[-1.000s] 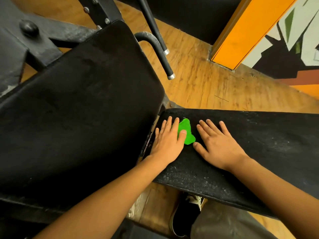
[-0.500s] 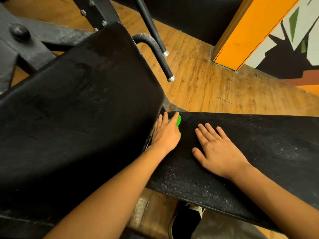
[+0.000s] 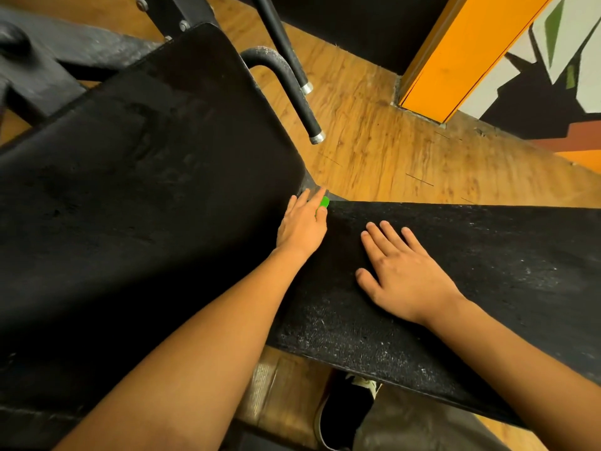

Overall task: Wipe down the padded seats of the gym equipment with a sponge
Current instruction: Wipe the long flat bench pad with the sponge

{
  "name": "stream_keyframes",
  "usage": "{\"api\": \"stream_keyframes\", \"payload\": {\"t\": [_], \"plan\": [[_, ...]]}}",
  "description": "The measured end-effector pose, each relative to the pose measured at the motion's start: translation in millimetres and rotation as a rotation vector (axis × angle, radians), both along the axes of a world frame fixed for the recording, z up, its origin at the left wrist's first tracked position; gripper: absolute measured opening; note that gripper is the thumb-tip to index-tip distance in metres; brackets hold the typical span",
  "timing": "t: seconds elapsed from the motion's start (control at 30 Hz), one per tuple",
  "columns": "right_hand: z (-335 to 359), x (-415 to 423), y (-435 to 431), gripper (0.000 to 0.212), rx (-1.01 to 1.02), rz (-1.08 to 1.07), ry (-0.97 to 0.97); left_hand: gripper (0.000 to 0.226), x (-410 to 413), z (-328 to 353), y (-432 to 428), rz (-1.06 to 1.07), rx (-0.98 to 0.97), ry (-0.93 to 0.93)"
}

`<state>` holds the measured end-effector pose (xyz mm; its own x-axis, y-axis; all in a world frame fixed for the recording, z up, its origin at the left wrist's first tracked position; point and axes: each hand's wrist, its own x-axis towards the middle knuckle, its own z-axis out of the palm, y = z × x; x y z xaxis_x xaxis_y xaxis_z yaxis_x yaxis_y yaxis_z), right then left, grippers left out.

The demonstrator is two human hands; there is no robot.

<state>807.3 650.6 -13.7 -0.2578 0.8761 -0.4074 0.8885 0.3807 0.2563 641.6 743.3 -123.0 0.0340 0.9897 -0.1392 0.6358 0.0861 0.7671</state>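
Back pad is looming just left of the left hand, and the seat is lying under both hands. Right hand is resting flat, fingers spread, probably bracing. Left hand, fingers straight, is pressing the sponge into the seat's far corner, likely scrubbing the crease; only a green bit is showing.

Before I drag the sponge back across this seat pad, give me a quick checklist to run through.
1. Hold on the sponge: ok, the left hand presses it at the far corner of the seat pad.
2. Stroke path free: not ok, the right hand lies flat on the pad in the way.
3. Pad clean: not ok, pale specks show along the near edge.
4. Sponge damp enough: cannot tell.
5. The back pad wiped: cannot tell.
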Motion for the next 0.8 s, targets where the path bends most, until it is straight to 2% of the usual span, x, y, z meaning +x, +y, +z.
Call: {"api": "stream_keyframes", "payload": {"t": [0.1,0.2,0.3,0.8], "plan": [[1,-1,1,0.097,-0.001,-0.007,0.007,0.051,-4,1,8,-0.014,0.002,0.006],[2,-2,1,0.079,-0.009,-0.012,-0.002,0.051,-9,-2,11,-0.109,0.086,0.201],[4,-3,1,0.075,-0.010,-0.011,0.000,0.051,-12,-5,3,-0.139,0.128,0.267],[4,-3,0,0.075,-0.014,-0.013,0.013,0.052,-49,-6,-111,-0.092,0.050,0.060]]}}
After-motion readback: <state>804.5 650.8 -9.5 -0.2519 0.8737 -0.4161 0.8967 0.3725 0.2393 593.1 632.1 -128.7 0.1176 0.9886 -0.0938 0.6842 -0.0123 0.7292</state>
